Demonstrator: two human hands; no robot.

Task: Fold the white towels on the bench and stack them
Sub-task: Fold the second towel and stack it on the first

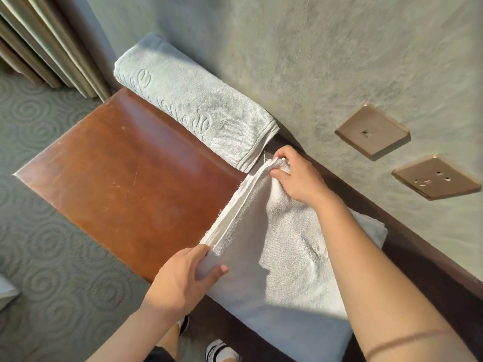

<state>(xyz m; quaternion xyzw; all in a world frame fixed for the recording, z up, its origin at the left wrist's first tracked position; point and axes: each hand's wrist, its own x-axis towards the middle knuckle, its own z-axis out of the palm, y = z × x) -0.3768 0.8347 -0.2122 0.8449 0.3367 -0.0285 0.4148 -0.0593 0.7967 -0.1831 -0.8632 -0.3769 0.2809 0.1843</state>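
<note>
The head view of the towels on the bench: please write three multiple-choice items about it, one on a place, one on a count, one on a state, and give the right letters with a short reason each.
1. Where does the folded towel lie?
A. On the carpet
B. On the bench, along the wall
C. Over the person's arm

2. How many square plates show on the wall?
A. Two
B. Four
C. None

3. What are the hands doing with the towel being folded?
A. Both hang free of it
B. Only one touches it
C. Each grips a corner of its layered edge

Answers:
1 B: it rests on the brown top beside the wall.
2 A: one plate sits above the other, and no more show.
3 C: the left hand holds the near corner and the right hand pinches the far corner.
</note>
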